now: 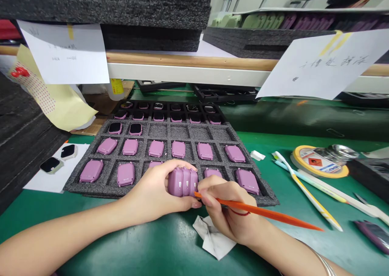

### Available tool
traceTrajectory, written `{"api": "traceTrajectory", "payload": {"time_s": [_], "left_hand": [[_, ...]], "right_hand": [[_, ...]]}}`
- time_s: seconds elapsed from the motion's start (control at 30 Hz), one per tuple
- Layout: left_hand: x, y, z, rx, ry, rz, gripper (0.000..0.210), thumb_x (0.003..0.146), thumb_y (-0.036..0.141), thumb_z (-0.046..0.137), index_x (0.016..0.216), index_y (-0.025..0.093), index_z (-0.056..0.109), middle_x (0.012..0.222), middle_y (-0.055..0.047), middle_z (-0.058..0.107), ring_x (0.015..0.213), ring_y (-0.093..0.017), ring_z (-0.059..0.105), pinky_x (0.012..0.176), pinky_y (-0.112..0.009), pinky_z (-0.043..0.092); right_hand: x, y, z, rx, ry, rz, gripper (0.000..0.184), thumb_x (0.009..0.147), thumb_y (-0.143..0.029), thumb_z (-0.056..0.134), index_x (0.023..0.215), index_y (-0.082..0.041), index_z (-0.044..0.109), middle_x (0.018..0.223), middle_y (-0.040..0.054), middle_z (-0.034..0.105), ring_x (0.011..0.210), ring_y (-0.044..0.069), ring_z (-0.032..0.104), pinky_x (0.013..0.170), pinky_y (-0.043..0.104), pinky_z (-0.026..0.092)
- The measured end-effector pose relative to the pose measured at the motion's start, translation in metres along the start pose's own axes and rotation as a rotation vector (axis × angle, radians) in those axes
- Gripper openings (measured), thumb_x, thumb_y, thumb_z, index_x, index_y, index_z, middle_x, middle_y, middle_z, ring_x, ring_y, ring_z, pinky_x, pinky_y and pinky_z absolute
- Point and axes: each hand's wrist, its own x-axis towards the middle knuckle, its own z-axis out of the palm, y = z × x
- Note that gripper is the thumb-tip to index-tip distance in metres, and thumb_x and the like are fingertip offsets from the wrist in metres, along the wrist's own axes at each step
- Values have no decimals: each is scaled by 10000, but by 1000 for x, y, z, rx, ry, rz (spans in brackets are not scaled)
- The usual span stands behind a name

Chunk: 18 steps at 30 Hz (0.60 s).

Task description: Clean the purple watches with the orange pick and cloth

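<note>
Purple watch cases, three abreast, sit clasped between thumb and curved fingers of the left hand at the near edge of the black foam tray; the right hand pinches an orange stick, tip at the rightmost case.

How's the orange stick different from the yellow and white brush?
The orange stick is in the right hand, but the brush lies on the green table. The stick is plain orange, while the brush is yellow and white. The stick's free end is pointed; the brush's handle ends more bluntly. Both are long and thin.
</note>
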Motion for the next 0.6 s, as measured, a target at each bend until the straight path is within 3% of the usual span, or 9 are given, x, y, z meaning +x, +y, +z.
{"api": "traceTrajectory", "payload": {"time_s": [0.43, 0.6], "left_hand": [[1, 0, -1, 15, -3, 8, 491, 655, 252, 859, 1109, 233, 670, 1056, -22, 740, 919, -226, 703, 837, -347, 559], [-1, 4, -3, 44, -10, 31, 500, 664, 275, 859, 1122, 224, 665, 1099, -45, 741, 968, -249, 704, 894, -377, 552]], "right_hand": [[0, -1, 4, -22, 22, -27, 128, 1013, -127, 455, 968, -244, 485, 721, -20, 589, 618, 137, 632, 535, 245, 529], [2, -9, -1, -28, 30, -7, 131, 1039, -171, 431, 956, -240, 506, 706, -12, 614, 620, 147, 666, 546, 258, 558]]}}
